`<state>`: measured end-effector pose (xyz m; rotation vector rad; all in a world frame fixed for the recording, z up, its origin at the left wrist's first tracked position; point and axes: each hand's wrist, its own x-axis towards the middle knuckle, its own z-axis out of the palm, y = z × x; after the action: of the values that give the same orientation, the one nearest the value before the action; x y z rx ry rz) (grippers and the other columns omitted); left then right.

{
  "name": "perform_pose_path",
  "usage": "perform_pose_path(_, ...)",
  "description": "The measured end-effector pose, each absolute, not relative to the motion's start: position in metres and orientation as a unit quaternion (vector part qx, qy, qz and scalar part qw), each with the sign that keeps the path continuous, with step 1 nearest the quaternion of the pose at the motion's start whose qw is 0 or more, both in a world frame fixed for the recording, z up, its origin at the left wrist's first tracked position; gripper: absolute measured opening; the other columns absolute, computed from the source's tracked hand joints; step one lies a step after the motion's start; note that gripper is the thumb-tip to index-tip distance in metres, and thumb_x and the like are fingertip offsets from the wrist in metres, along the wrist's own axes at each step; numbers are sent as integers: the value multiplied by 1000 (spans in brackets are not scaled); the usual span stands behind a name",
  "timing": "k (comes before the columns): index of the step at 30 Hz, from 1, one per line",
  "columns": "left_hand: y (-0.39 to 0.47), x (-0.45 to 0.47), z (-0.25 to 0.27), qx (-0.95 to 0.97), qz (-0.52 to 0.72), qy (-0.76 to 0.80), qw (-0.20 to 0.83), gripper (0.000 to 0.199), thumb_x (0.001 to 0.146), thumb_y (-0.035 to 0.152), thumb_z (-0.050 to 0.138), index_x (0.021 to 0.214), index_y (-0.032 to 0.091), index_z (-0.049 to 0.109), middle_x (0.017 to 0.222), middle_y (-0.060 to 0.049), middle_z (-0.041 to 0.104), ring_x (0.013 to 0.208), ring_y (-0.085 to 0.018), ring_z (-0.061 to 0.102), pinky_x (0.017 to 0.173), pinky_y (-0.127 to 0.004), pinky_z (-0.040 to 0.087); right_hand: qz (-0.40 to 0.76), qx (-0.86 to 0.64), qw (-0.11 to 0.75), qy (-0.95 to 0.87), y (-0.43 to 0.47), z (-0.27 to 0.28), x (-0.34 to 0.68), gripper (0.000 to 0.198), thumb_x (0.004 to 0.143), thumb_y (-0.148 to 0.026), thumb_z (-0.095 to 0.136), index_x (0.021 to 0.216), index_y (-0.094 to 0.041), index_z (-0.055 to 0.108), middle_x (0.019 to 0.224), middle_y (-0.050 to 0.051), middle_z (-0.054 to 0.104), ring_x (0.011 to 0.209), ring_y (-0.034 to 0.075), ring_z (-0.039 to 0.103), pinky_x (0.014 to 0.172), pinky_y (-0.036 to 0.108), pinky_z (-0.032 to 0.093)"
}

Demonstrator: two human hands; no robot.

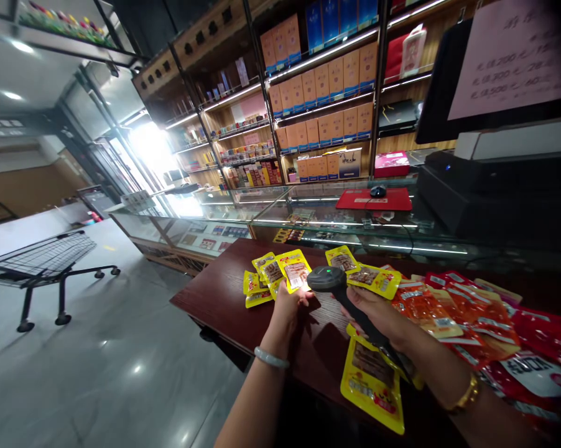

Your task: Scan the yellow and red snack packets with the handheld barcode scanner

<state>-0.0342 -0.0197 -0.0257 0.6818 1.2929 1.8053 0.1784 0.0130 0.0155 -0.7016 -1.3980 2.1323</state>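
My right hand [374, 309] is wrapped round the handle of a black barcode scanner [328, 279], which shows a small green light on top. Its head points left at a yellow snack packet [296, 271] that my left hand [288, 305] pinches by the lower edge. Just left of that packet, several more yellow packets [258, 287] lie overlapped on the dark red table [234, 264]. Beyond the scanner are two yellow packets [376, 281] near my right fingers. A larger yellow packet [371, 379] lies below my right forearm, partly hidden.
Orange and red snack packets [453, 311] are heaped at the right. Behind the table runs a glass display counter [271, 208] bearing a red mouse pad [397, 200] and a monitor [436, 93]. Boxed goods fill the shelves [324, 81]. A shopping cart [51, 258] stands left on the floor.
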Motion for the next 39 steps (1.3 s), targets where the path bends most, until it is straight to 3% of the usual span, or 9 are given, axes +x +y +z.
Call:
perform_pose_path(4, -24, -50, -6, 191, 808, 443, 339, 37, 72, 15, 77, 101, 18, 53, 90, -7, 72, 76, -18, 73, 58, -20, 55, 772, -276, 255, -513, 15, 14, 178, 52, 76, -71, 68, 84, -21, 52, 60, -6, 52, 43, 7, 40, 42, 20, 27)
perform_pose_path(7, -21, -49, 4, 185, 800, 409, 398, 36, 77, 22, 78, 104, 16, 55, 106, -13, 72, 92, -21, 73, 74, -25, 59, 762, -274, 262, -525, 17, 12, 179, 53, 77, -72, 65, 83, -21, 52, 60, -6, 51, 43, 7, 41, 42, 20, 29)
perform_pose_path(12, 6, -28, -10, 244, 703, 471, 474, 43, 71, 28, 82, 105, 15, 59, 83, -4, 70, 64, -12, 67, 61, -23, 55, 757, -274, 285, -521, 23, 15, 182, 52, 79, -72, 63, 82, -21, 53, 59, -7, 50, 42, 6, 40, 40, 20, 27)
perform_pose_path(17, 31, -30, -6, 380, 670, 543, 335, 32, 77, 40, 74, 94, 16, 62, 69, 2, 63, 52, -8, 55, 50, -20, 44, 754, -300, 322, -487, 30, 22, 190, 50, 81, -69, 64, 94, -21, 61, 59, -6, 50, 44, 7, 39, 40, 19, 25)
perform_pose_path(21, 30, -43, 4, 449, 631, 603, 190, 24, 83, 39, 66, 97, 19, 66, 73, 0, 66, 63, -11, 59, 61, -22, 46, 770, -286, 331, -464, 35, 24, 196, 47, 80, -66, 68, 84, -21, 57, 61, -6, 50, 43, 6, 39, 40, 18, 25)
perform_pose_path(28, 65, -12, -21, 536, 400, 717, 198, 19, 79, 29, 70, 95, 18, 70, 91, -10, 72, 90, -24, 67, 84, -35, 48, 768, -289, 346, -455, 48, 25, 209, 47, 81, -66, 67, 89, -21, 56, 61, -5, 53, 43, 7, 40, 40, 18, 28)
perform_pose_path(32, 94, 15, -32, 486, 337, 796, 130, 48, 70, 51, 78, 96, 13, 67, 111, -25, 66, 112, -40, 59, 97, -46, 42, 756, -300, 364, -454, 57, 22, 213, 47, 81, -67, 66, 88, -22, 55, 59, -6, 51, 40, 7, 40, 39, 20, 27)
perform_pose_path(34, 103, 23, -35, 473, 332, 811, 94, 64, 62, 63, 79, 101, 15, 65, 120, -27, 62, 119, -42, 55, 100, -48, 40, 749, -306, 367, -459, 60, 21, 213, 47, 81, -68, 65, 88, -22, 55, 59, -6, 51, 40, 8, 40, 39, 21, 27)
perform_pose_path(39, 121, 20, -35, 442, 333, 824, 118, 64, 53, 62, 84, 93, 16, 65, 121, -27, 63, 122, -45, 52, 101, -50, 39, 743, -316, 375, -455, 63, 19, 211, 51, 77, -71, 66, 91, -22, 57, 57, -7, 49, 39, 7, 39, 37, 19, 27)
